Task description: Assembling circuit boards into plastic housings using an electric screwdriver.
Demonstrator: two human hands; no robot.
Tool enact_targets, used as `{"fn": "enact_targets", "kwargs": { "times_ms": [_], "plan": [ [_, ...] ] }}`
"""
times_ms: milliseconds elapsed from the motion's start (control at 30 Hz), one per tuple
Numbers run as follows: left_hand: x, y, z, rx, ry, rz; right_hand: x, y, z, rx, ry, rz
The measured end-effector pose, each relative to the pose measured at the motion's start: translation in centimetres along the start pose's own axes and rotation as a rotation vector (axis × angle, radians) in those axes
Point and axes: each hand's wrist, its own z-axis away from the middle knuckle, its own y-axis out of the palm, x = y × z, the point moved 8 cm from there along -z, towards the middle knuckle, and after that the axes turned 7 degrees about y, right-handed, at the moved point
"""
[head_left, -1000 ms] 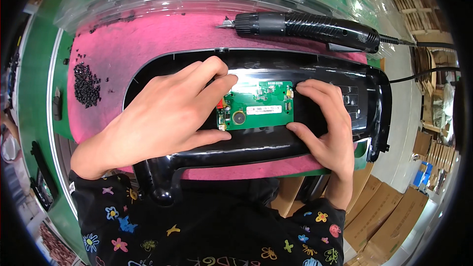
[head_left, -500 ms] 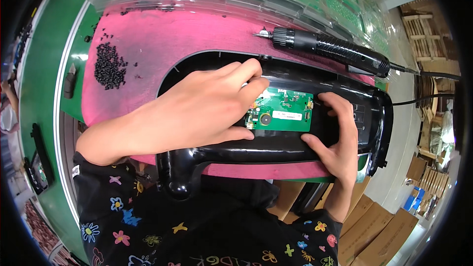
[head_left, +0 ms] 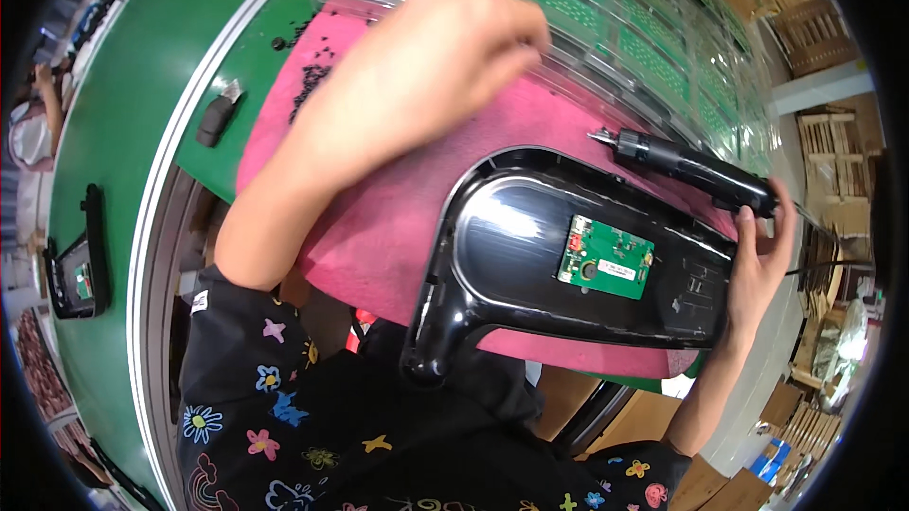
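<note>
both your hands have come off the circuit board [head_left: 611, 260] since half a second ago, when they bracketed it at its two ends. your left hand [head_left: 464, 47] is now raised over the far edge of the pink mat [head_left: 407, 198], in front of the clear trays [head_left: 606, 0]; its fingers are curled and blurred, so you cannot tell from here whether anything is pinched in them. your right hand [head_left: 765, 241] has gone to the far right corner of the mat, with thumb and fingers at the cord end of the electric screwdriver [head_left: 696, 165]; they seem to touch it, but whether they have closed into a grip cannot be told.

with your hands away, the board lies uncovered inside the black shell [head_left: 511, 298], right of the middle, clear of the shell's rounded left end. it looks to lie flat; whether anything fixes it there is too small to tell. the shell rests on the mat toward its near right corner, apart from both hands except perhaps at its right end, close to your right wrist. for the work, this reads as the board being placed and your attention passing to the tool and the small parts; the black screws [head_left: 308, 89] lie loose by the mat's far left corner, partly behind your left forearm.
</note>
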Motion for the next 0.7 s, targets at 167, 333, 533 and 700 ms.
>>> {"fn": "enact_targets", "kwargs": {
  "times_ms": [167,333,533,700],
  "plan": [
    [5.9,-3.8,1.7,0.09,-0.41,-0.246,5.5,2.7,-0.2,-0.256,-0.29,-0.348],
    [9.7,-3.2,3.9,0.354,-0.601,-0.356,7.1,10.7,-2.7,0.283,-0.102,-0.528],
    [4.6,-0.5,4.3,0.734,-0.552,-0.286,6.5,11.7,-1.4,0.415,0.033,-0.99],
    [3.4,0.3,5.2,0.561,-0.272,-0.471,6.5,7.2,-0.3,0.347,0.012,-1.259]
  ]
}}
